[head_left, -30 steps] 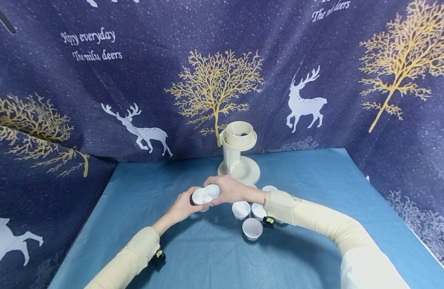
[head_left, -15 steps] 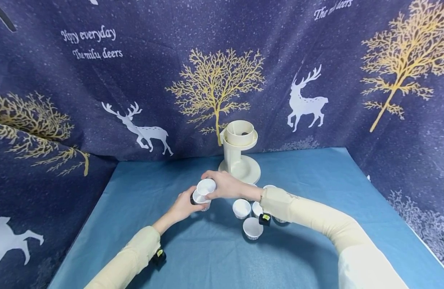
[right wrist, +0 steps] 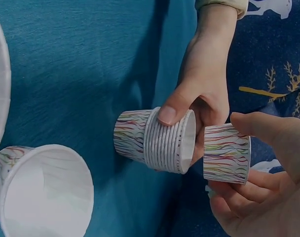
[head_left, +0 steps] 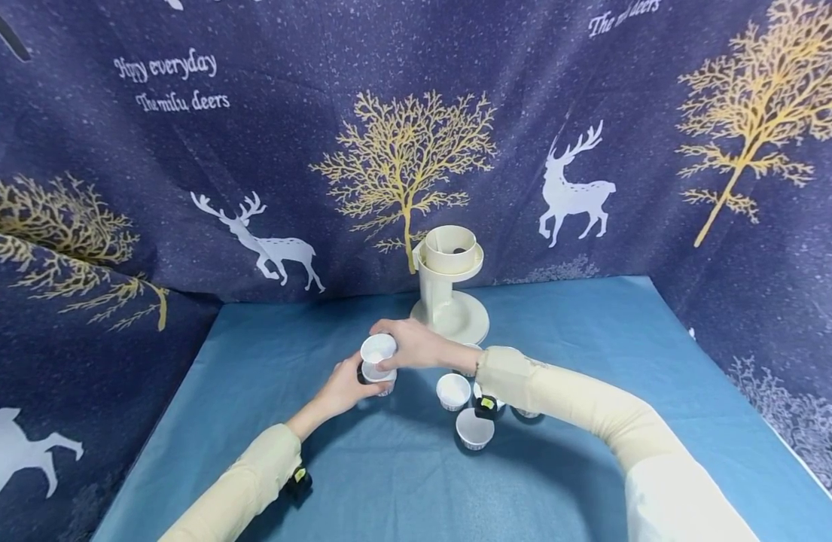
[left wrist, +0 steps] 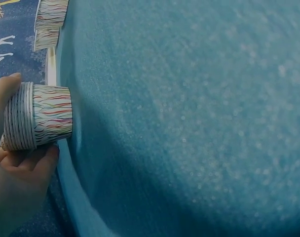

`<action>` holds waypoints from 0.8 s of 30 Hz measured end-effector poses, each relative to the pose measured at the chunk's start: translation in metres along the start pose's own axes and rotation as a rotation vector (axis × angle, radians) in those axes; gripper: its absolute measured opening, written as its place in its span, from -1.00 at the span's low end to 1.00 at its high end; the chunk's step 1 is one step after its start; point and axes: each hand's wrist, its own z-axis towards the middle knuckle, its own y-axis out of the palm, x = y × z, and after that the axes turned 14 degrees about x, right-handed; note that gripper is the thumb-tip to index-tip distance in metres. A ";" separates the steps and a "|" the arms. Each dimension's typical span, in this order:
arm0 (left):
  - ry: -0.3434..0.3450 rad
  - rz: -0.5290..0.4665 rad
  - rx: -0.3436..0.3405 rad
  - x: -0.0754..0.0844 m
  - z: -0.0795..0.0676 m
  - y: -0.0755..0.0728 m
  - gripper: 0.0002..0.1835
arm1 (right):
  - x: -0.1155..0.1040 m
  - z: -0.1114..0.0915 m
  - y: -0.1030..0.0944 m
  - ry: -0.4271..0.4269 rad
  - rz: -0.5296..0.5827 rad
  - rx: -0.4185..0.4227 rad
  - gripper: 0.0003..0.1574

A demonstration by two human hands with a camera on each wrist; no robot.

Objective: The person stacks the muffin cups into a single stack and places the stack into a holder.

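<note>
My left hand [head_left: 344,388] grips a stack of nested paper cups [right wrist: 160,143], white inside with colourful wavy lines outside. The thumb and fingers lie on opposite sides of it, near the thick layered rims. My right hand [head_left: 416,344] holds a single paper cup [right wrist: 226,153] of the same pattern between thumb and fingers. This cup is just over the mouth of the stack, and a narrow gap shows between them in the right wrist view. The stack [left wrist: 51,113] stands upright on the table or close to it; its contact is unclear.
Several more paper cups [head_left: 474,429] stand mouth up on the blue tablecloth [head_left: 402,482], some partly hidden by my right forearm. Behind them is a cream stand [head_left: 466,316] with a round base and an open cylinder [head_left: 449,256] on top. A patterned curtain [head_left: 280,165] hangs behind.
My right hand has moved left with the single cup, from the stack's right side to over its mouth. The left hand and stack have hardly moved.
</note>
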 end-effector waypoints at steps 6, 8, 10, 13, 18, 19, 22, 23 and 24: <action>-0.019 -0.020 -0.006 -0.001 0.000 0.000 -0.25 | -0.002 0.004 0.005 0.012 -0.029 -0.021 -0.34; -0.022 -0.023 -0.004 -0.002 0.000 0.001 -0.27 | -0.002 0.005 0.006 0.015 -0.041 -0.025 -0.35; -0.020 -0.027 -0.003 -0.003 0.000 0.001 -0.27 | 0.000 0.006 0.008 0.016 -0.042 -0.030 -0.35; -0.016 -0.033 -0.003 -0.004 0.000 0.001 -0.28 | -0.001 0.007 0.009 0.024 -0.033 -0.041 -0.35; -0.023 -0.028 -0.001 -0.002 0.000 -0.001 -0.31 | -0.003 0.009 0.011 0.037 -0.028 -0.056 -0.37; -0.022 -0.024 -0.002 -0.002 0.000 -0.001 -0.32 | -0.004 0.009 0.012 0.041 -0.033 -0.057 -0.36; -0.025 -0.015 0.000 -0.002 0.001 -0.001 -0.32 | -0.004 0.009 0.014 0.051 -0.052 -0.063 -0.36; -0.028 -0.014 0.001 -0.002 0.001 -0.001 -0.32 | -0.003 0.009 0.015 0.053 -0.058 -0.066 -0.36; -0.031 -0.013 0.002 -0.002 0.001 -0.001 -0.32 | -0.003 0.009 0.016 0.056 -0.061 -0.069 -0.35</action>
